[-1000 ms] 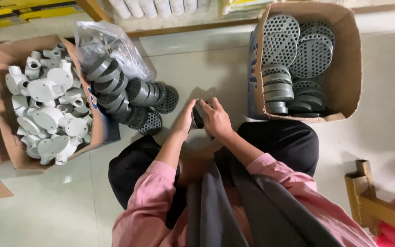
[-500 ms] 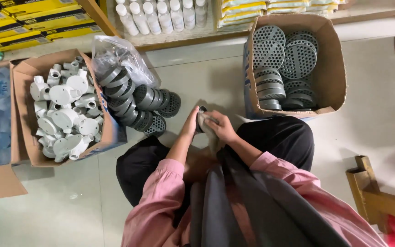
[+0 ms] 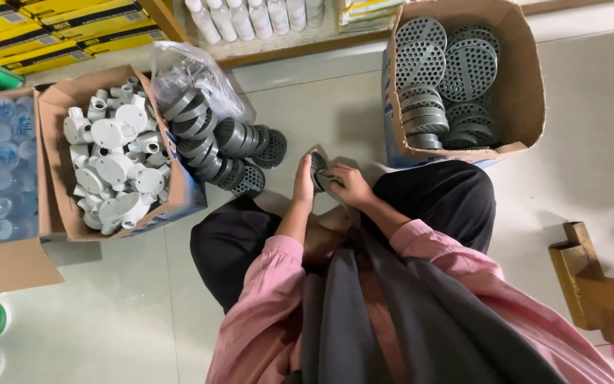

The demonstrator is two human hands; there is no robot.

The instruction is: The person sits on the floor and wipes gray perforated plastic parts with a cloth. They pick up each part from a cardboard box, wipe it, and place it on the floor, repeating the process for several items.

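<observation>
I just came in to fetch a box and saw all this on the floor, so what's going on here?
A person sits on the floor and holds a grey round grate between the left hand and the right hand. To the left lies a pile of grey rings spilling from a plastic bag, beside a cardboard box of white fittings. Another box, to the right, holds grey perforated discs.

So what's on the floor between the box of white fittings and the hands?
In the head view, a pile of grey strainer caps spilling from a plastic bag lies between the box and the hands.
</observation>
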